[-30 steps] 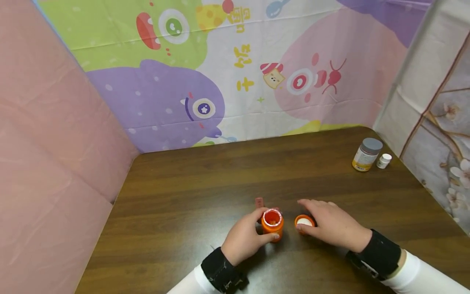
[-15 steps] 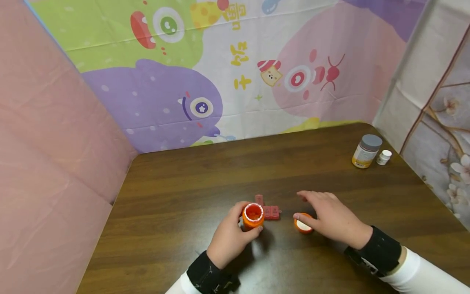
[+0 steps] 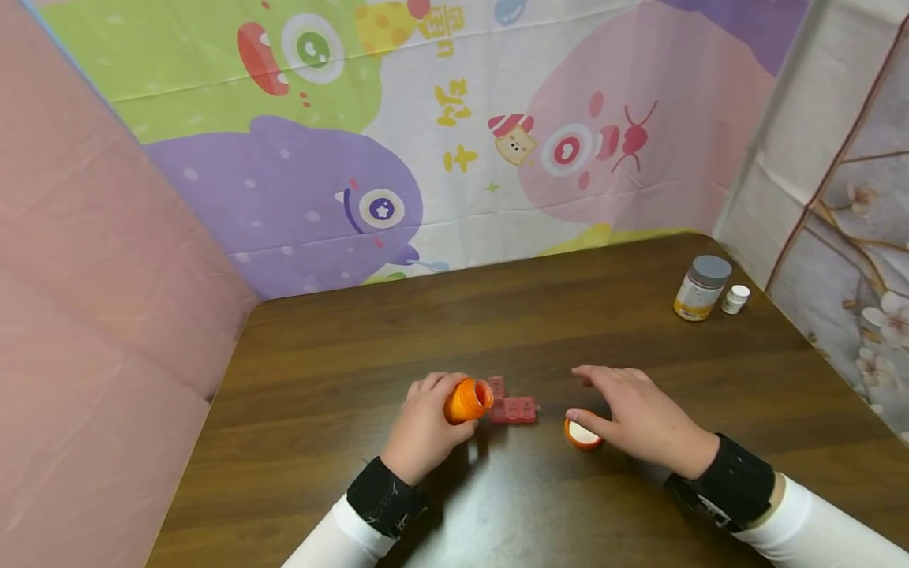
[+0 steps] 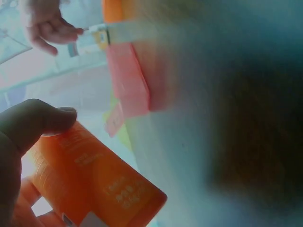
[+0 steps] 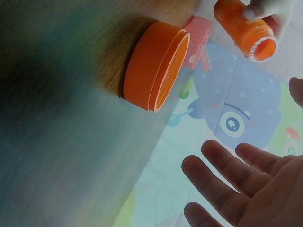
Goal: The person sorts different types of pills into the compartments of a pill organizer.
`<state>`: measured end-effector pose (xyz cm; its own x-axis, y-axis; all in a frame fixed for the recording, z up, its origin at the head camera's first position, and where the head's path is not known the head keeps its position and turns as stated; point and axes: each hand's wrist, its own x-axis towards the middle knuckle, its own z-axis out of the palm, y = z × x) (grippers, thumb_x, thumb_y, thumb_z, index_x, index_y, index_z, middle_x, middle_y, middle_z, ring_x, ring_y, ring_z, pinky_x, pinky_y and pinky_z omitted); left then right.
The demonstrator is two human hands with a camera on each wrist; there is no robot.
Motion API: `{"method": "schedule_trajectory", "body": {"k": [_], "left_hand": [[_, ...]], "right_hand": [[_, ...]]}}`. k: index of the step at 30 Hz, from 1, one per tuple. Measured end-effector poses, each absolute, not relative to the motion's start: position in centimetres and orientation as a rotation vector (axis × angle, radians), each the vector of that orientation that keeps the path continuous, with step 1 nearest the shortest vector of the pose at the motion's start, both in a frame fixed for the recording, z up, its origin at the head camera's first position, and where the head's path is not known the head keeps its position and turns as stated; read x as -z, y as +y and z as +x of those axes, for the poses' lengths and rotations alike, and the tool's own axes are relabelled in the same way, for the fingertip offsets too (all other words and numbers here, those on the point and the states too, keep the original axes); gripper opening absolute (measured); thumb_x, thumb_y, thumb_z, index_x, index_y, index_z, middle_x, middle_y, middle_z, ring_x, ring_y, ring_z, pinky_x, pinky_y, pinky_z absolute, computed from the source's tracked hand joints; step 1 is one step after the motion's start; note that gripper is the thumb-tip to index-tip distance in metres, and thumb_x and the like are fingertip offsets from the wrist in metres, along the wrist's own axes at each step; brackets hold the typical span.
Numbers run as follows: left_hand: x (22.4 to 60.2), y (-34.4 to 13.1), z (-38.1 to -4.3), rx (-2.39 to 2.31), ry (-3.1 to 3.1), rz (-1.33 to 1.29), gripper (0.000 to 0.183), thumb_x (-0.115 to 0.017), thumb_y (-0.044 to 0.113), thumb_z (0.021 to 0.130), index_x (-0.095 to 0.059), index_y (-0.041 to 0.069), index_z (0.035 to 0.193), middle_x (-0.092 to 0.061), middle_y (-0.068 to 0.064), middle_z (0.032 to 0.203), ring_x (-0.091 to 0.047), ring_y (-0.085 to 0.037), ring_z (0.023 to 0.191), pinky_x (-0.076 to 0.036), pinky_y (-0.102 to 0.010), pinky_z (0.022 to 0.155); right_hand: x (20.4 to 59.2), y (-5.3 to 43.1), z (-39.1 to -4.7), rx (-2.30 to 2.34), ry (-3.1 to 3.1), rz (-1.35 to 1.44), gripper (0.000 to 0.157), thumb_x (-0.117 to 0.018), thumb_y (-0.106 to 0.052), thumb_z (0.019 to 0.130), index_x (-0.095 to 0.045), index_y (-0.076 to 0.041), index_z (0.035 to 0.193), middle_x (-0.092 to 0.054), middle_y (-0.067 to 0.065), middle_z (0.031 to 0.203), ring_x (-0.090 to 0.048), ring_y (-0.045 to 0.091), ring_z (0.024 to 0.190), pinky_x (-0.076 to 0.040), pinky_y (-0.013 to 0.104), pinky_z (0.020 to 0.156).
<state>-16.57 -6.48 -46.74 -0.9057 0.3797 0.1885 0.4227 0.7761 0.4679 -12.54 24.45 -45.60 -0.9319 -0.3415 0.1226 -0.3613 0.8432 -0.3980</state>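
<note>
My left hand grips an orange pill bottle, thumb on one side and fingers round the other. The uncapped bottle tilts with its mouth to the right, toward a small red pill organizer on the table, which has one lid raised. Printed text shows on the bottle in the left wrist view. An orange cap with a white lining lies inside-up on the table. Over the cap, my right hand hovers with its fingers spread and holds nothing; in the right wrist view the fingers stand apart from the cap.
A jar with a grey lid and a small white bottle stand at the back right of the brown table. A cartoon-printed cloth hangs behind the table, and a pink cloth on the left.
My left hand has carried the pill bottle left and tipped it from upright toward the right, uncovering the pill organizer. The right hand has hardly moved beside the cap.
</note>
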Motion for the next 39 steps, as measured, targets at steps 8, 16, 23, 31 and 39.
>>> {"method": "schedule_trajectory", "body": {"k": [8,16,23,31,39], "left_hand": [[46.9,-6.4,-17.4,0.541,-2.890,-0.693,0.059,-0.085,0.032,0.068,-0.064,0.023,0.122,-0.061,0.000,0.116,-0.046,-0.025,0.100,-0.045,-0.046,0.078],[47.1,-6.2,-17.7,0.379,-2.844,-0.735,0.055,-0.085,0.031,0.068,-0.065,0.025,0.120,-0.060,-0.001,0.113,-0.045,-0.027,0.102,-0.043,-0.047,0.079],[47.4,-5.8,-17.8,0.296,-2.809,-0.773,0.057,-0.086,0.028,0.066,-0.066,0.025,0.119,-0.059,-0.001,0.110,-0.044,-0.028,0.103,-0.042,-0.049,0.084],[47.6,-5.5,-17.9,0.244,-2.749,-0.802,0.057,-0.086,0.025,0.065,-0.066,0.025,0.119,-0.059,-0.002,0.110,-0.043,-0.029,0.103,-0.041,-0.049,0.082],[47.7,-5.3,-17.9,0.200,-2.714,-0.823,0.058,-0.087,0.024,0.064,-0.066,0.025,0.118,-0.059,-0.005,0.113,-0.043,-0.032,0.106,-0.040,-0.050,0.083]], "right_hand": [[45.8,24.6,-12.6,-0.657,-2.987,0.559,0.067,-0.058,-0.057,0.090,-0.052,-0.007,0.133,-0.065,0.007,0.116,-0.056,0.019,0.106,-0.034,0.054,0.099],[45.8,24.7,-12.4,-0.650,-2.991,0.561,0.075,-0.049,-0.068,0.089,-0.052,-0.007,0.133,-0.063,0.006,0.120,-0.056,0.019,0.107,-0.034,0.053,0.099],[45.9,24.8,-12.2,-0.656,-2.987,0.564,0.071,-0.053,-0.063,0.089,-0.053,-0.008,0.133,-0.062,0.007,0.123,-0.055,0.020,0.108,-0.035,0.053,0.099],[46.1,24.8,-12.1,-0.647,-2.968,0.570,0.067,-0.056,-0.060,0.090,-0.054,-0.008,0.132,-0.062,0.007,0.122,-0.055,0.020,0.108,-0.037,0.053,0.098],[46.2,25.0,-12.0,-0.657,-2.998,0.556,0.068,-0.056,-0.061,0.089,-0.054,-0.009,0.133,-0.062,0.007,0.123,-0.055,0.020,0.109,-0.036,0.053,0.099]]}}
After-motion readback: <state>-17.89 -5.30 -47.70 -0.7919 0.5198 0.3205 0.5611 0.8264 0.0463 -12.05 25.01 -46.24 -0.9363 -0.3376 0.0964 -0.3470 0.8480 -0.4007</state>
